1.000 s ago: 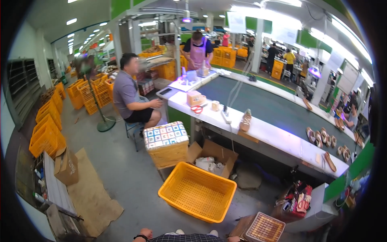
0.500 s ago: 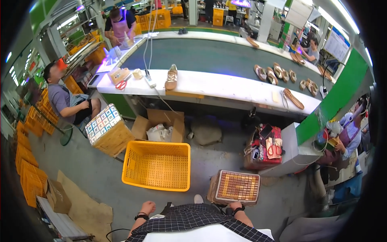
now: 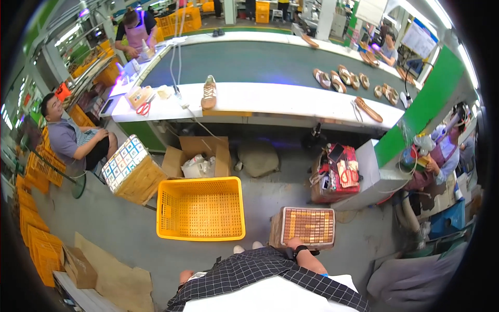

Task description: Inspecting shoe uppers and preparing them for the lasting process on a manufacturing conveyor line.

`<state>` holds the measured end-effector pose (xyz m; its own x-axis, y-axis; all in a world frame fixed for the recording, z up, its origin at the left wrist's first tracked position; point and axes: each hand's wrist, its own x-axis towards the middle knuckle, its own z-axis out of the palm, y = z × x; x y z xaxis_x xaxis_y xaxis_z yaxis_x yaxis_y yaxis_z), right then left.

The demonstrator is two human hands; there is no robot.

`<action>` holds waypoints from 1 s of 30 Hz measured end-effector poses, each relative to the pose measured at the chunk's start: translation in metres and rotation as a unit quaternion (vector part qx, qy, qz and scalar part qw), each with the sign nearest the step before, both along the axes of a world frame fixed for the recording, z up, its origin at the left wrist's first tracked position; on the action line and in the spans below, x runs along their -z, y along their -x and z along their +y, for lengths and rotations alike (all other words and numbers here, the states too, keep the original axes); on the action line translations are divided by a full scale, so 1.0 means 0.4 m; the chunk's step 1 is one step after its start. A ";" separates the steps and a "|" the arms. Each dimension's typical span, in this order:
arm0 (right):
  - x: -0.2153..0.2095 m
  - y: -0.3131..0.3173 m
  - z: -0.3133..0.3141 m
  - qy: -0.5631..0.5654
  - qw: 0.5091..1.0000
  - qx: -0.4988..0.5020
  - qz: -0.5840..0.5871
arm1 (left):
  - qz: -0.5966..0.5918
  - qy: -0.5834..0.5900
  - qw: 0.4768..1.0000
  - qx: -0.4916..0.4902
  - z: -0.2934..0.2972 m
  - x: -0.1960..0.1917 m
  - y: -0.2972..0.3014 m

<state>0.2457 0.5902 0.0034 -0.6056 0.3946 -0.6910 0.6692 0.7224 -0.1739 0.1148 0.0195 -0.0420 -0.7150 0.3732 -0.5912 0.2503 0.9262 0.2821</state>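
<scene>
At the near left corner of a stool (image 3: pixel 309 226) topped with a brown tile-like seat mat, my right hand (image 3: pixel 294 243) overlaps the rim and appears to touch it. Its fingers are too small to make out, and a dark band circles the wrist. My left hand (image 3: pixel 185 275) hangs low beside the black checked apron (image 3: pixel 244 270), partly hidden, with its fingers unclear. Nothing shows in it. Ahead of my shoes stands a yellow plastic crate (image 3: pixel 200 229) with nothing inside.
Behind the crate are an open cardboard box (image 3: pixel 221 156) and a patterned-top stool (image 3: pixel 126 161). A long worktable (image 3: pixel 270 104) carries a brown sneaker (image 3: pixel 209 93), red scissors (image 3: pixel 144 108) and several shoes. A seated person (image 3: pixel 70 135) is at left; a green-and-white pillar (image 3: pixel 421 109) stands right.
My right hand has moved up and left to the stool's edge. My left hand has dropped lower beside the apron. The view has shifted, and the seated person's head has turned.
</scene>
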 end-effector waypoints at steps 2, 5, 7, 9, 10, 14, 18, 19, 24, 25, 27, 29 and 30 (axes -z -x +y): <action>-0.037 0.029 0.023 -0.010 0.999 0.042 -0.007 | 0.029 -0.031 0.999 -0.018 0.010 -0.039 -0.027; -0.174 0.117 0.019 -0.009 0.999 0.024 0.021 | 0.016 -0.054 0.996 -0.065 0.012 -0.055 -0.042; -0.189 0.164 0.021 0.050 0.982 0.184 -0.002 | 0.004 -0.067 0.993 -0.093 0.001 -0.057 -0.050; -0.168 0.206 0.023 0.047 0.983 0.178 0.024 | -0.006 -0.082 0.989 -0.125 0.008 -0.059 -0.053; -0.156 0.227 0.027 0.046 0.982 0.175 0.047 | -0.011 -0.089 0.986 -0.141 0.011 -0.061 -0.055; 0.019 0.244 0.140 0.051 0.987 -0.031 0.147 | -0.042 -0.129 0.973 -0.186 0.091 -0.097 -0.023; -0.009 0.395 0.217 -0.016 0.981 -0.134 0.136 | -0.071 -0.146 0.952 -0.260 0.144 -0.115 -0.030; -0.079 0.459 0.196 0.079 0.971 0.142 0.174 | -0.076 -0.145 0.944 -0.286 0.151 -0.117 -0.043; -0.288 0.734 0.370 -0.054 0.896 0.275 0.344 | -0.100 -0.172 0.910 -0.363 0.276 -0.117 0.031; -0.314 0.792 0.412 -0.089 0.879 0.244 0.400 | -0.102 -0.176 0.903 -0.379 0.307 -0.117 0.058; -0.391 0.900 0.521 -0.166 0.828 0.204 0.495 | -0.105 -0.192 0.891 -0.397 0.398 -0.123 0.164; -0.448 1.009 0.642 -0.246 0.779 0.175 0.550 | -0.114 -0.204 0.884 -0.405 0.491 -0.129 0.282; -0.470 1.056 0.691 -0.283 0.759 0.159 0.565 | -0.121 -0.204 0.882 -0.408 0.519 -0.132 0.326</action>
<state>-0.1766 0.8666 0.1916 -0.4974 0.6846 0.5329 0.4803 0.7288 -0.4880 -0.0156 0.2271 0.0107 -0.7151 0.0101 -0.6990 -0.5658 0.5788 0.5872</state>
